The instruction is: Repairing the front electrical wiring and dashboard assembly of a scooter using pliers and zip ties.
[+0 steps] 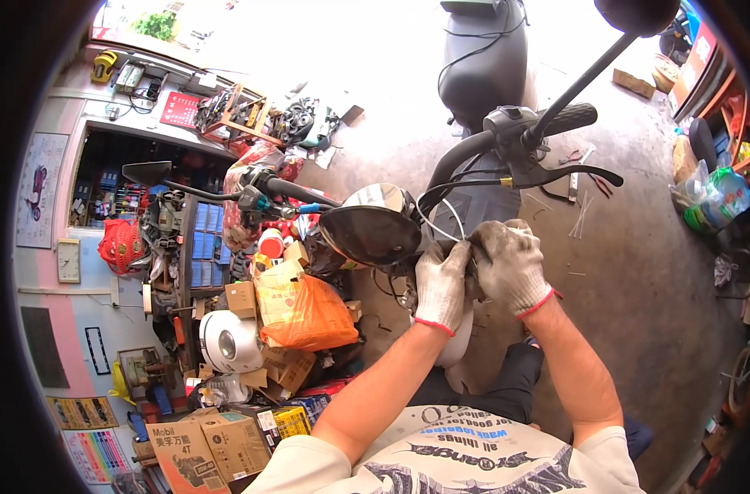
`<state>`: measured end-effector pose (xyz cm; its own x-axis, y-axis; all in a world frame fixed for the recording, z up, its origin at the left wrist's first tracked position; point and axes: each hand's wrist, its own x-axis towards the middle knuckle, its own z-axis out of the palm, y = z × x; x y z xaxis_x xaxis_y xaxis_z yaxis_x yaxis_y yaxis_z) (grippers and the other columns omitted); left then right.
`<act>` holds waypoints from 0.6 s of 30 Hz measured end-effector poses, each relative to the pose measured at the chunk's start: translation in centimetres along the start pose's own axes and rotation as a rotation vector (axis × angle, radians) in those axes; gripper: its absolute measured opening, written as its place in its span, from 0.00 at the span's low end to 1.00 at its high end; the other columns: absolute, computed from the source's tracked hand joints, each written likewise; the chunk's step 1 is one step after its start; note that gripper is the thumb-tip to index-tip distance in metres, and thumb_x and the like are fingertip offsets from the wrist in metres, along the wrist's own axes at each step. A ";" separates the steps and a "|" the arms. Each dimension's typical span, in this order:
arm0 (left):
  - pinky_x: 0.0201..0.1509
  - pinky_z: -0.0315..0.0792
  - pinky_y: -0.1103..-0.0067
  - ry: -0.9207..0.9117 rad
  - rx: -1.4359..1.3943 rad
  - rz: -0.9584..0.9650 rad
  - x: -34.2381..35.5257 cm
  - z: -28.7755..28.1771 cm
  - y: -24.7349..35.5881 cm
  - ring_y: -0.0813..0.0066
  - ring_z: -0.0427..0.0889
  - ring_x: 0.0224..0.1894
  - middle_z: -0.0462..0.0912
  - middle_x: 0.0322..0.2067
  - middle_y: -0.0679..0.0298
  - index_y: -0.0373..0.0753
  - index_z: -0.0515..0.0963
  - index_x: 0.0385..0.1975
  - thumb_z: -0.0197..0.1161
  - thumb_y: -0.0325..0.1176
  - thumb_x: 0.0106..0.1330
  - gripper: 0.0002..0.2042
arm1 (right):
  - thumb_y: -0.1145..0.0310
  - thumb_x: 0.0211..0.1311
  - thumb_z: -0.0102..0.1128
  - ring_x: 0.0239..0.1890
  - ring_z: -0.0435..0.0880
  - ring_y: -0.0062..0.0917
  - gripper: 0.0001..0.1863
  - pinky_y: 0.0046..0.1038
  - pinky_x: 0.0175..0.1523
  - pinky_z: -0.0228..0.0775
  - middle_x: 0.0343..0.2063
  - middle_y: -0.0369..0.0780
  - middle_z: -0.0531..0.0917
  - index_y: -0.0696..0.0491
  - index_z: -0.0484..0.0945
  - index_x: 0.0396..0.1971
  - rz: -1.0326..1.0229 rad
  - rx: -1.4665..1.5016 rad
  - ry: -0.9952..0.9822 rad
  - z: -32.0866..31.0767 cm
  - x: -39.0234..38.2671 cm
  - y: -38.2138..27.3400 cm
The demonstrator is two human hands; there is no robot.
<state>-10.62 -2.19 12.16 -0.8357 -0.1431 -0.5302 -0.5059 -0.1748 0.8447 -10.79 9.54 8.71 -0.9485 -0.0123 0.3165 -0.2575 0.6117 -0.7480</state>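
Observation:
My left hand (441, 284), in a grimy knit glove with a red cuff, is closed at the front of a dark scooter, just right of the round lamp housing (368, 235). My right hand (509, 267), gloved alike, has bent fingers pinched on a thin white cable tie (457, 216), whose loop arches above both hands near the black cables. What my left fingers hold is hidden. Above my hands are the handlebar's right grip (568, 119), a brake lever (589, 173) and a mirror stem (593, 78). The left grip (301, 191) lies beyond the lamp housing.
Red-handled pliers (601, 186) and loose ties (579, 212) lie on the concrete floor (630, 321) to the right. An orange bag (305, 305), boxes (235, 445) and a white rounded shell (227, 342) crowd the left. Bagged items (716, 198) line the right; a dark seat (482, 66) is ahead.

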 end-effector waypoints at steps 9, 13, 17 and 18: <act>0.16 0.48 0.84 0.091 -0.240 -0.042 1.6 0.1 0.3 0.86 0.55 0.12 0.64 0.16 0.74 0.39 0.75 0.33 0.59 0.35 0.70 0.07 | 0.65 0.57 0.56 0.42 0.80 0.44 0.09 0.44 0.50 0.70 0.32 0.44 0.83 0.52 0.78 0.35 0.192 0.152 -0.331 -1.8 0.0 -0.1; 0.17 0.44 0.83 0.106 -0.420 -0.076 1.8 0.6 0.8 0.86 0.49 0.13 0.56 0.15 0.78 0.43 0.75 0.33 0.58 0.39 0.72 0.08 | 0.64 0.55 0.57 0.42 0.80 0.42 0.11 0.40 0.50 0.70 0.33 0.45 0.82 0.53 0.79 0.34 0.137 0.248 -0.554 -4.2 -1.1 0.2; 0.17 0.47 0.82 0.054 -0.574 -0.087 2.0 0.3 0.9 0.86 0.54 0.13 0.61 0.17 0.76 0.41 0.76 0.35 0.61 0.37 0.70 0.07 | 0.67 0.55 0.58 0.42 0.80 0.40 0.09 0.39 0.50 0.71 0.34 0.43 0.81 0.54 0.79 0.34 0.103 0.287 -0.450 -5.1 -1.5 0.5; 0.17 0.47 0.82 0.060 -0.573 -0.080 2.1 0.2 0.8 0.86 0.54 0.13 0.61 0.17 0.76 0.41 0.76 0.35 0.61 0.37 0.70 0.07 | 0.67 0.55 0.58 0.42 0.80 0.40 0.09 0.39 0.50 0.71 0.34 0.43 0.81 0.54 0.79 0.34 0.103 0.302 -0.458 -5.0 -1.6 0.4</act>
<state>-12.79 -2.48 11.76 -0.7778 -0.1598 -0.6078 -0.3565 -0.6843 0.6361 -8.41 13.71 10.81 -0.9375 -0.3479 -0.0028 -0.1363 0.3746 -0.9171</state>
